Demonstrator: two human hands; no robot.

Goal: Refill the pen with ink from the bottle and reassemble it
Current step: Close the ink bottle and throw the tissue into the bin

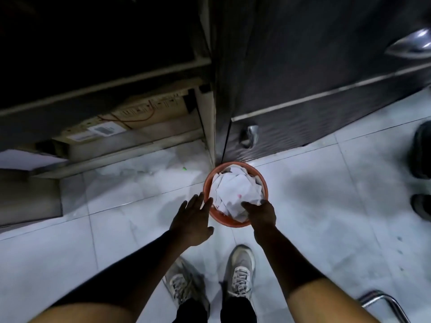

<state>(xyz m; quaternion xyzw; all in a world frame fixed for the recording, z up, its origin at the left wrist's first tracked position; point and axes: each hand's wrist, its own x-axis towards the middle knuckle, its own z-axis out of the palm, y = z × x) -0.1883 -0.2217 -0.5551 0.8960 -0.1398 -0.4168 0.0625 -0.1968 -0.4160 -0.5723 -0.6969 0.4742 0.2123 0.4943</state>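
Left hand (192, 220) spread flat beside orange bin (207, 183); right hand (258, 213) fingers curled on crumpled paper (235, 192).

A round orange plastic waste bin (235, 194) stands on the pale tiled floor (326, 206), heaped to the rim with crumpled white paper (235, 192), so nothing can go in deep. A dark cabinet (314, 78) closes it in just behind. Open floor lies left and right; a chrome chair frame (384, 304) stands well apart.

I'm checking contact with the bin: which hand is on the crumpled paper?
The right hand, fingers pressing on the white paper in the orange bin. The left hand is spread open beside the rim.
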